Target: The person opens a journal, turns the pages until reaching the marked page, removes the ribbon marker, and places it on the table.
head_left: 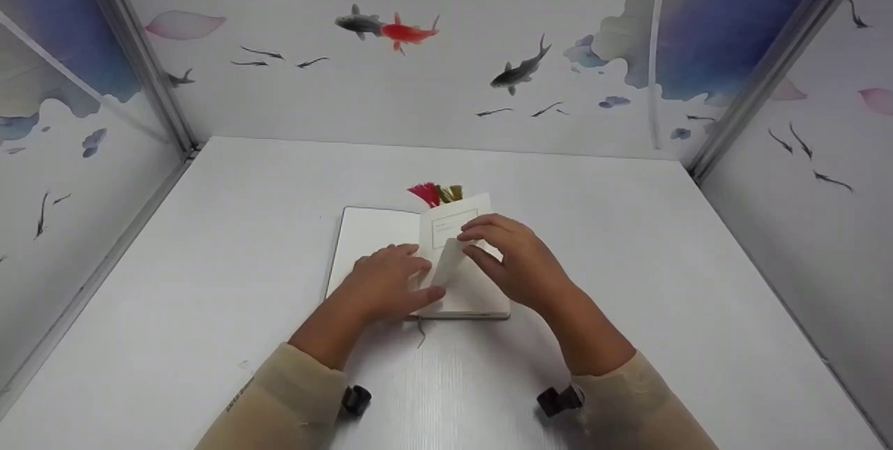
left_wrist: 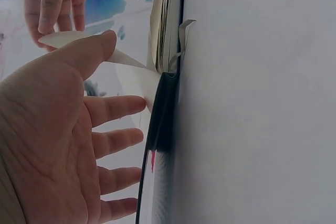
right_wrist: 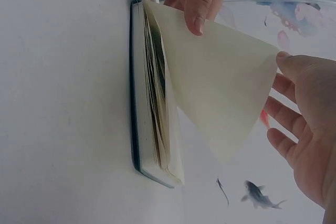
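Observation:
An open notebook (head_left: 377, 228) with a dark cover lies on the white table. A cream page (right_wrist: 226, 72) stands lifted from its right half. My right hand (head_left: 520, 263) pinches the outer edge of that page between thumb and fingers. Spread over the left half is my left hand (head_left: 389, 281), its fingertips resting at the paper and its thumb (left_wrist: 100, 48) extended against the lifted page. Past the top edge stick out red and olive-green tassels (head_left: 424, 193). A printed box (head_left: 453, 227) shows on the page beneath the lifted one.
A thin ribbon (head_left: 421, 333) hangs out of the notebook's lower edge onto the table (head_left: 600, 206). Panels printed with fish and petals (head_left: 446, 94) wall in the back and both sides. Black straps (head_left: 558, 401) show at the sleeve cuffs.

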`<state>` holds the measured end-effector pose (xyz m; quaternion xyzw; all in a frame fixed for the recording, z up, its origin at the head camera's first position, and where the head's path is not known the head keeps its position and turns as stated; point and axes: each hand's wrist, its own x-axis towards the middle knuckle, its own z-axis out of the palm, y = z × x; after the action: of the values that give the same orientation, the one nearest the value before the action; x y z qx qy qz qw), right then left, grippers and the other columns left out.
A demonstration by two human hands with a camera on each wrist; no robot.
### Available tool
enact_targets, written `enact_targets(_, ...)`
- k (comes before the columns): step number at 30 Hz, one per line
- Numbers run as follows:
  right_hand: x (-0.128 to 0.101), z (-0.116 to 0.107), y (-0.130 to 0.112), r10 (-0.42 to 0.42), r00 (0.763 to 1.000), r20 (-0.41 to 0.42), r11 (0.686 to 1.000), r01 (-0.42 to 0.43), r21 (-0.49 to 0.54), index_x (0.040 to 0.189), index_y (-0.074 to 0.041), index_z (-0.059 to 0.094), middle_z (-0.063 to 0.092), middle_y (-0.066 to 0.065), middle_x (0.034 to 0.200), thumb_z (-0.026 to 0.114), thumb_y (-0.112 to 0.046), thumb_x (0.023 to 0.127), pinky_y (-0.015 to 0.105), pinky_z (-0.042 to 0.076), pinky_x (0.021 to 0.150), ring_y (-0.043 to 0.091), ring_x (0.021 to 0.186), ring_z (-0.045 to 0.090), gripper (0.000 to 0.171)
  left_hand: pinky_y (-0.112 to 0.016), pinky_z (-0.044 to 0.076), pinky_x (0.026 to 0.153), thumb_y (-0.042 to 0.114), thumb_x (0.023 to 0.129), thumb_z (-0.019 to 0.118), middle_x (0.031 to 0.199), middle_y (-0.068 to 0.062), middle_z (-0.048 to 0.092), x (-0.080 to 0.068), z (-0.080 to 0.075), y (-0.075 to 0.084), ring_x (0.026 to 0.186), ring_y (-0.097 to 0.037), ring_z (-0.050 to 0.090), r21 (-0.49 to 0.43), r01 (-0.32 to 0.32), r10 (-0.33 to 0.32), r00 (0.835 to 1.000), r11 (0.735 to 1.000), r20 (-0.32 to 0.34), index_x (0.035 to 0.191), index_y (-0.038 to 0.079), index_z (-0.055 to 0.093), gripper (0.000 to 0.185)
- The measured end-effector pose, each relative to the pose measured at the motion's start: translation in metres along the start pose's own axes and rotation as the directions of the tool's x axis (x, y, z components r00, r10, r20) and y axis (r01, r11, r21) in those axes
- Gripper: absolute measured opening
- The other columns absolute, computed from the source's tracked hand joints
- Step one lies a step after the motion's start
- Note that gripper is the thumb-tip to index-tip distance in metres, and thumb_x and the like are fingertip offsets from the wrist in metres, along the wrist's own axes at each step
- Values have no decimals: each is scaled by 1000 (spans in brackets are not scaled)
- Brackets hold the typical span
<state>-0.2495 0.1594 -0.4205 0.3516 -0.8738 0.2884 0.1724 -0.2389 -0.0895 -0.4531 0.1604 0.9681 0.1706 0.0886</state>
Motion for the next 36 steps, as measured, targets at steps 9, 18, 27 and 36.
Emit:
enact_targets(9,-2,-5,8,215,972,93,976,-216,-3,136,-24,70,69,-7,139,75,-26,103,44,58,110,17,134,66,34,-56,52,113,68,90,75,152,-1,61,0,-4,-6,133,-29,63,-148,88,-103,990,985,-101,165,29,42,91)
enact_targets(18,-4,1,22,403,815,415,904,-424,-45,151,-30,61,50,-7,166,72,-45,103,56,38,128,25,160,42,52,-54,54,113,72,87,76,166,-6,49,-1,-13,-13,139,-34,61,-234,125,-175,963,964,-206,172,37,20,108)
enact_targets(27,-7,10,28,448,719,531,884,-444,-146,158,-31,55,40,-9,173,78,-45,98,53,29,133,20,166,30,66,-60,41,124,61,89,80,173,-11,38,-4,-24,-21,158,-35,42,-225,84,-165,914,971,-371,174,30,10,115)
enact_targets(36,-9,14,32,395,708,586,918,-334,-215,162,-25,50,36,-5,176,83,-46,93,52,28,134,24,167,28,80,-65,42,121,58,85,86,177,-8,29,-6,-29,-31,158,-36,40,-91,65,-100,875,994,-473,174,29,13,118)
